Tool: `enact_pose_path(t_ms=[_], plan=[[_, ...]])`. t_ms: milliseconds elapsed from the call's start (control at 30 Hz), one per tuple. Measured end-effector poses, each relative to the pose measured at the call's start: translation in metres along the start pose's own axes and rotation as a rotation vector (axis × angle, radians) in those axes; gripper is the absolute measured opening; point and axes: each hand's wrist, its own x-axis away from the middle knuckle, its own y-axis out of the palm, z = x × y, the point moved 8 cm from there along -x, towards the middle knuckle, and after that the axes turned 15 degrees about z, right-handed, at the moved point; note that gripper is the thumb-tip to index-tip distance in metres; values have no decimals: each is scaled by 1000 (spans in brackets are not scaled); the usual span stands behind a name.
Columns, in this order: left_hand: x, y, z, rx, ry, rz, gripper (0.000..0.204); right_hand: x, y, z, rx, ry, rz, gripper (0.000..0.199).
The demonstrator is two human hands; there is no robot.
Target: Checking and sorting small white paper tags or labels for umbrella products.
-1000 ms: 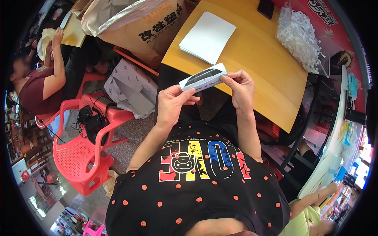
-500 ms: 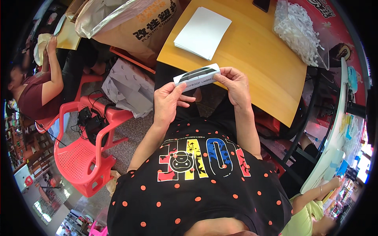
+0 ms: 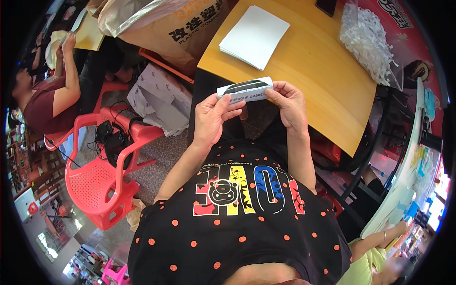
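Observation:
Between my two hands, just off the near edge of the table, is a bent white printed card [image 3: 246, 89] with a dark curved picture and lettering. Whether it is a single sheet or a folded sleeve I cannot tell. My left hand [image 3: 209, 120] pinches its left end, thumb in front, with the other fingers partly behind and below it. The right end is gripped by my right hand [image 3: 290, 105], thumb on the front face. On the wooden table [image 3: 313, 85] beyond lies a stack of white sheets [image 3: 255, 37].
A clear bin of white paper strips [image 3: 368, 45] and a dark phone [image 3: 326, 5] are on the table. To the left stand a large printed sack [image 3: 156, 33], a white carton [image 3: 159, 102] and a red plastic chair [image 3: 97, 190] holding black cables. Other people sit at left and lower right.
The view has shifted a little, so the scene sits slightly further right. Both hands keep hold of the card; the left fingers have come up closer against its lower edge.

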Motion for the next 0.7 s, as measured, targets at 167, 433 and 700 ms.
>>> enact_pose_path(t_ms=[167,433,700], plan=[[1,0,3,-34,42,-28,26,0,1,2,44,53,-23,15],[0,7,2,39,-30,-63,29,4,-1,7,-10,81,-25,12],[-2,5,-7,21,-76,-109,36,5,0,7,-2,72,3,13]])
